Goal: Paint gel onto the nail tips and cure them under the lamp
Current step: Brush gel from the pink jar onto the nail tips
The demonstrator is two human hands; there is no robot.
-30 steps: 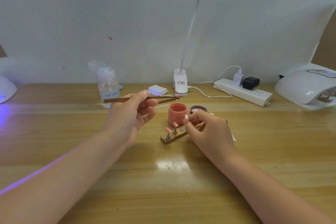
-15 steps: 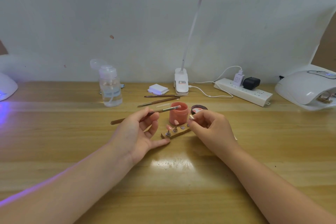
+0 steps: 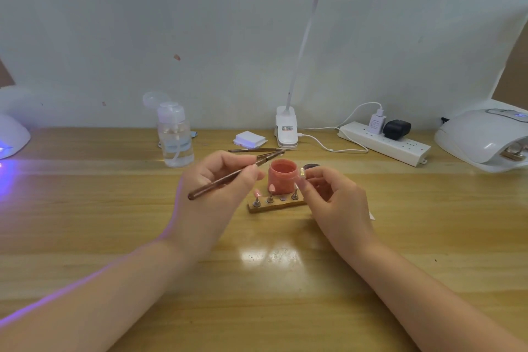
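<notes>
Two hands over mid-tabletop [image 3: 285, 280], gel work.
Left hand [image 3: 211, 194]: fingers clamped on brush [image 3: 228, 177], bristles above pink gel jar [image 3: 283, 176]. Right hand [image 3: 334, 203]: fingers pinching clear nail tip [image 3: 302, 172] beside jar. Wooden tip stand [image 3: 275, 204] just in front.

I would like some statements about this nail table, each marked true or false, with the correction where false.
1. The left hand holds a brush. True.
2. The pink gel jar has its lid on. False: it is open.
3. The right hand pinches a small nail tip. True.
4. The wooden holder lies behind the jar. False: it lies in front.
5. The power strip has nothing plugged in. False: two adapters sit in it.
</notes>
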